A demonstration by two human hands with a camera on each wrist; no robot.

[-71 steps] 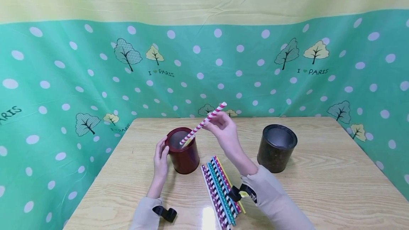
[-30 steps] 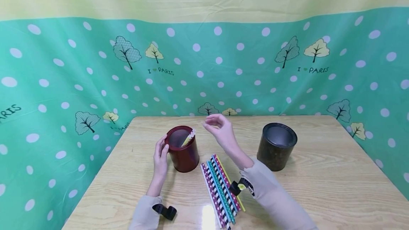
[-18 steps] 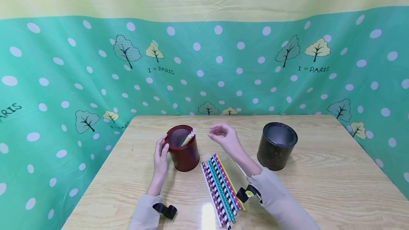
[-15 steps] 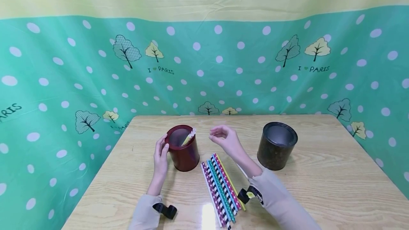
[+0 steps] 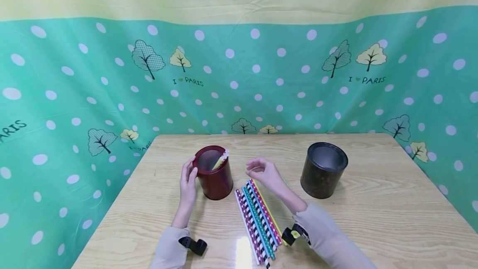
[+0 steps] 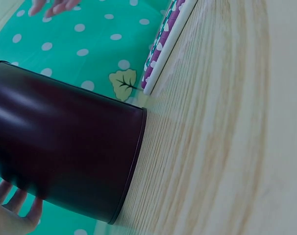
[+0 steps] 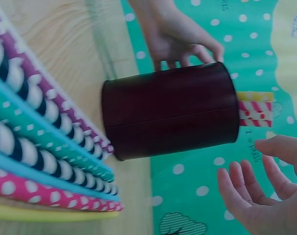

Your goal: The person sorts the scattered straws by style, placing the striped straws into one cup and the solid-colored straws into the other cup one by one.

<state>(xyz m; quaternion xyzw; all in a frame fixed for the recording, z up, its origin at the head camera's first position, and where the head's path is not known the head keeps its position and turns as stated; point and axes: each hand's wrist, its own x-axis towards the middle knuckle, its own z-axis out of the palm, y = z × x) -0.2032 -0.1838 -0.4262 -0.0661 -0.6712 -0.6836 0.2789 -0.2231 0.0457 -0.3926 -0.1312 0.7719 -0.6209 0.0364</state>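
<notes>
A dark red can (image 5: 216, 186) stands upright on the table, with several paper straws (image 7: 256, 112) poking out over its rim, yellow and pink-striped ones among them. My left hand (image 5: 187, 188) holds the can at its left side, fingers spread along the wall and thumb near the rim. Right of the can, in the air, my right hand (image 5: 266, 174) has loosely bent fingers with nothing between them. Below that hand lies a row of patterned paper straws (image 5: 257, 219), side by side: white, purple, black-striped, teal, blue, pink-dotted and yellow.
A black can (image 5: 323, 182), open at the top, stands to the right on the wooden table (image 5: 381, 202). A green dotted curtain (image 5: 257, 80) hangs behind the table's far edge. Each wrist carries a small black camera.
A pink-striped straw pinched by my right hand was released into the red can. The right hand then moved slightly right and down. My left hand stays on the can.
</notes>
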